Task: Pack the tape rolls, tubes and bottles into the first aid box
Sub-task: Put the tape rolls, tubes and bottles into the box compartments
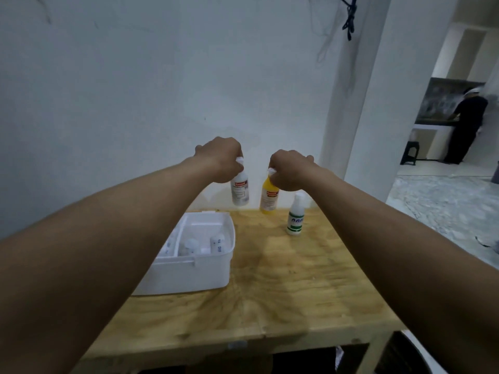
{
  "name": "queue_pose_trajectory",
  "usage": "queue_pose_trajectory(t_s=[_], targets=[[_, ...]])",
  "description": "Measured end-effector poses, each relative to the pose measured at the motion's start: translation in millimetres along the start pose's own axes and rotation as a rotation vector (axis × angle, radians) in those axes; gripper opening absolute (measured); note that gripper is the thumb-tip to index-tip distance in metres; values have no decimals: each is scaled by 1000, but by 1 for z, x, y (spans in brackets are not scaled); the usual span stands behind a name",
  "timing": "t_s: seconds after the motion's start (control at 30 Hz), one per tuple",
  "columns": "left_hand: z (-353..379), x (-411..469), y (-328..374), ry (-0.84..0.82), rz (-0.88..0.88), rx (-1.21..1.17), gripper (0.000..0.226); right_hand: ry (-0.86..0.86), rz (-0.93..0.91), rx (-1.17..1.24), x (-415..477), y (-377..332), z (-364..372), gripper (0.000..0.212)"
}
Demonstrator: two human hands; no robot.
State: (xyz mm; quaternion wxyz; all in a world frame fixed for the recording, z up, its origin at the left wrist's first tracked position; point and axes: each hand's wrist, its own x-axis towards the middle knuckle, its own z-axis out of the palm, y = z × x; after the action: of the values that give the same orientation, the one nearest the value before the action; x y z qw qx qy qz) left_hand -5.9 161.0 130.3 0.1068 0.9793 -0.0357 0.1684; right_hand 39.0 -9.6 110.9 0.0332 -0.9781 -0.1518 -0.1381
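My left hand (222,159) grips the cap of a white bottle (240,192) with a red label, which hangs in the air above the table's far edge. My right hand (289,170) grips the cap of a yellow bottle (269,197), tilted, its base near the tabletop. A white bottle with a green label (295,218) stands upright on the table, to the right of the yellow one. The open white first aid box (189,273) sits on the left of the table, with small white bottles or tubes (217,244) lying inside.
The wooden table (283,287) stands against a white wall (135,90). A white pillar (359,103) rises at the right. Beyond it a person in dark clothes (465,125) stands in another room, beside a black stool (410,152).
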Motion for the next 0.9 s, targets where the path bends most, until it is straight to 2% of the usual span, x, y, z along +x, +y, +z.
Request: queue_pose_trajectory(t_s=[0.33,0.9], targets=[[-48,-37,-31,61,-63,-3,27,61,-74,115,-13,-49,-54,32],[-12,-70,-58,-49,-151,-23,32,-22,-158,151,-23,-98,-36,35]])
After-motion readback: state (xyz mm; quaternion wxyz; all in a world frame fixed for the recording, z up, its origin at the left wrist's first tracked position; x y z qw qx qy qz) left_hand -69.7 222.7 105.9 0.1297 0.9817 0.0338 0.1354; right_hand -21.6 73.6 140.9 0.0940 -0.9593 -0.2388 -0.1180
